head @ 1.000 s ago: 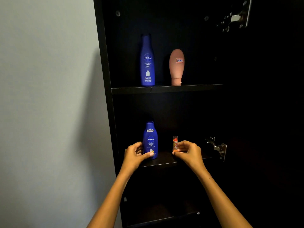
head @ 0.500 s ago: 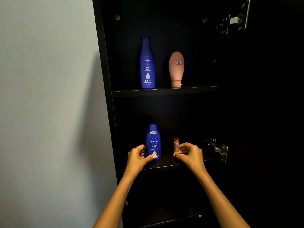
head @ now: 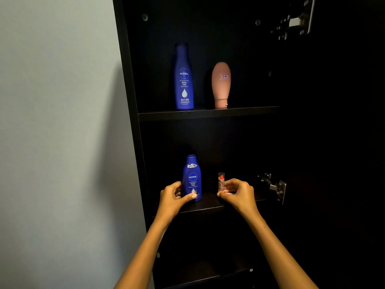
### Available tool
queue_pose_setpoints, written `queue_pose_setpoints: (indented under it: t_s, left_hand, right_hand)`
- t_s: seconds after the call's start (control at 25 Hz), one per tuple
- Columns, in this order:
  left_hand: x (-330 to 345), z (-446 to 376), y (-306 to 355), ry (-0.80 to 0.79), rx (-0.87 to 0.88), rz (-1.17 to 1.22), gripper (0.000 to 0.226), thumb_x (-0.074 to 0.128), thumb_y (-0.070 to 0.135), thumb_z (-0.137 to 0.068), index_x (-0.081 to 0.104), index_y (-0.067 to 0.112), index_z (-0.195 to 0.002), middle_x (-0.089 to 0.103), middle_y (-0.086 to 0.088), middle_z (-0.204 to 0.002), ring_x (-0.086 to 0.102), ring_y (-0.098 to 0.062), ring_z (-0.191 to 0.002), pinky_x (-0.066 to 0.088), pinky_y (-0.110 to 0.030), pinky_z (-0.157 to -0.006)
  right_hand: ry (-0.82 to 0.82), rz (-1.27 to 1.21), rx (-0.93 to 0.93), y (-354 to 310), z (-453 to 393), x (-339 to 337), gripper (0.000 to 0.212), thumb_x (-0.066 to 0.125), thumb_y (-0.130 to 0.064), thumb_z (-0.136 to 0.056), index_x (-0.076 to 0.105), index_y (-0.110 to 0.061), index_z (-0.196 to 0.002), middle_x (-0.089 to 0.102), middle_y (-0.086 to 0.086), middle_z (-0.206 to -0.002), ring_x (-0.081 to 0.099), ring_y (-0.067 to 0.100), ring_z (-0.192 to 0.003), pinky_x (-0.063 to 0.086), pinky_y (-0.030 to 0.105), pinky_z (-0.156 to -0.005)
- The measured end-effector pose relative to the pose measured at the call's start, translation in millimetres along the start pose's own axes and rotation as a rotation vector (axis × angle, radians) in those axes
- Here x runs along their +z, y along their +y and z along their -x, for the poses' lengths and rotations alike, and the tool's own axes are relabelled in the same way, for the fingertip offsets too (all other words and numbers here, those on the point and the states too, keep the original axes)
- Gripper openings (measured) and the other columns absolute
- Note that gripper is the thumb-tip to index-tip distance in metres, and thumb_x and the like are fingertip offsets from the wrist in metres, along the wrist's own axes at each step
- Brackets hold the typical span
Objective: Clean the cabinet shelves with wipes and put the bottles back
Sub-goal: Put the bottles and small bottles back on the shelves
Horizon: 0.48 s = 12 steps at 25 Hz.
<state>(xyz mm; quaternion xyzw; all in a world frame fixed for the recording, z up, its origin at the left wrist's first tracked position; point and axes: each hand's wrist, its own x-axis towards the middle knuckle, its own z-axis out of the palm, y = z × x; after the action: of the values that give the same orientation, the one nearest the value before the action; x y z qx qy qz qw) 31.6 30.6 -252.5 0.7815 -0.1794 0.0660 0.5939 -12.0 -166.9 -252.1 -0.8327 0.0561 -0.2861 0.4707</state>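
Observation:
A short blue lotion bottle stands upright on the middle shelf of a black cabinet. My left hand grips its lower part, thumb across the front. To its right stands a small clear vial with red and orange contents; my right hand pinches its base. On the upper shelf stand a tall blue lotion bottle and a pink tube resting on its cap. No wipe is in sight.
The cabinet's left wall meets a pale room wall. Metal door hinges stick out at the right by the middle shelf and near the top. A lower shelf sits in deep shadow.
Both hands stay on the short blue bottle and the vial on the middle shelf. The view has shifted slightly, so everything sits a little lower in the picture.

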Motion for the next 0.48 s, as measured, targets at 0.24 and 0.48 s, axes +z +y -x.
queue_pose_setpoints:
  t_s: [0.24,0.48]
  left_hand:
    - [-0.8,1.2,1.6,-0.012,0.002,0.002,0.056,0.075,0.016,-0.073,0.052,0.011,-0.123,0.058,-0.006,-0.124,0.055,-0.019,-0.115,0.048,-0.026,-0.089]
    - [-10.9,1.9,0.6,-0.012,-0.005,0.01,0.065,0.079,0.011,-0.068,0.049,0.006,-0.126,0.057,-0.009,-0.124,0.055,-0.019,-0.113,0.047,-0.021,-0.087]
  right_hand:
    - [-0.011,0.024,0.017,-0.7,-0.5,-0.2,0.032,0.083,-0.01,-0.065,0.068,-0.011,-0.093,0.066,-0.005,-0.081,0.059,-0.004,-0.07,0.044,0.001,-0.055]
    - [-0.018,-0.017,0.023,2.1,3.9,-6.2,0.05,0.084,-0.011,-0.064,0.064,-0.006,-0.11,0.064,-0.003,-0.09,0.061,0.004,-0.083,0.046,0.004,-0.062]
